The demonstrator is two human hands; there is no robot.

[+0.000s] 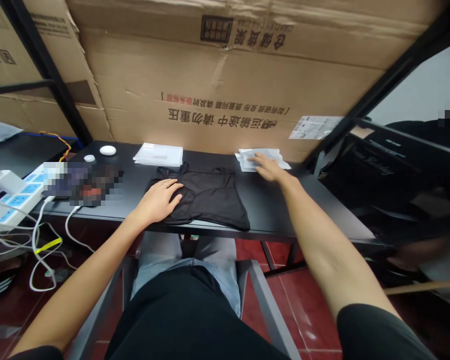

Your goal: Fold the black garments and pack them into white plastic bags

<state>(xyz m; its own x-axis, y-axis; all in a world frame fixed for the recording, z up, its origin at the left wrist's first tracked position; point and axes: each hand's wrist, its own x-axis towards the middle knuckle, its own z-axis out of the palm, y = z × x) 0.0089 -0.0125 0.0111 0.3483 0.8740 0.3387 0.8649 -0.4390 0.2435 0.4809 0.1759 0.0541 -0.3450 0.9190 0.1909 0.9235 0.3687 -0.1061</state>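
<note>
A black camisole-like top [213, 197] with thin straps lies spread flat near the table's front edge. On its left side rests my left hand [158, 200], fingers stretched out and holding nothing. My right hand [269, 167] reaches to the back right, its spread fingers on a small stack of thin, whitish, translucent sheets or bags [249, 164]. Whether the fingertips pinch a sheet is not clear. Behind the top, to the left, lies a neat white stack of folded paper or packets [159, 154].
A large cardboard sheet [195, 70] stands along the table's back. At left are a white power strip [20, 200] with tangled cables, pixelated phone-like items [93, 185], a white oval case [108, 150] and a small round lid [89, 158]. Black metal frame posts [69, 107] flank the table [273, 210].
</note>
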